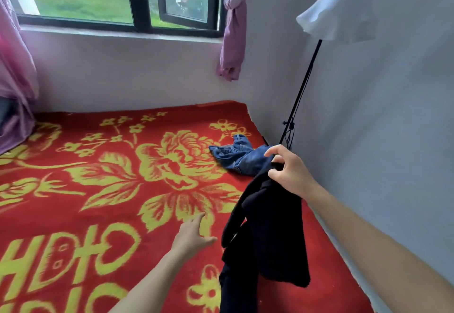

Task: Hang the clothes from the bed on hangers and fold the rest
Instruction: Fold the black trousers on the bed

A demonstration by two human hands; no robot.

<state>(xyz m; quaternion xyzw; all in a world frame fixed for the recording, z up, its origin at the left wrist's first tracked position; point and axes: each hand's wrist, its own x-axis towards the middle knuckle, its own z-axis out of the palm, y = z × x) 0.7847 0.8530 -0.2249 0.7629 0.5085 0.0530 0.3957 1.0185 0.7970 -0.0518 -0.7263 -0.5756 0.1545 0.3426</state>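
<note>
Fingers of left hand point(194, 234) spread, empty, above red blanket point(98, 190) | right hand point(290, 169) pinches top of black garment point(270, 234), hanging along bed's right edge | blue jeans point(239, 158) crumpled at far right corner | floor lamp point(336, 10) beyond

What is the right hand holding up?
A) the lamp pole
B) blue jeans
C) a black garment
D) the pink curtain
C: the right hand pinches the top of the black garment, which hangs from it; the jeans lie untouched beyond.
</note>
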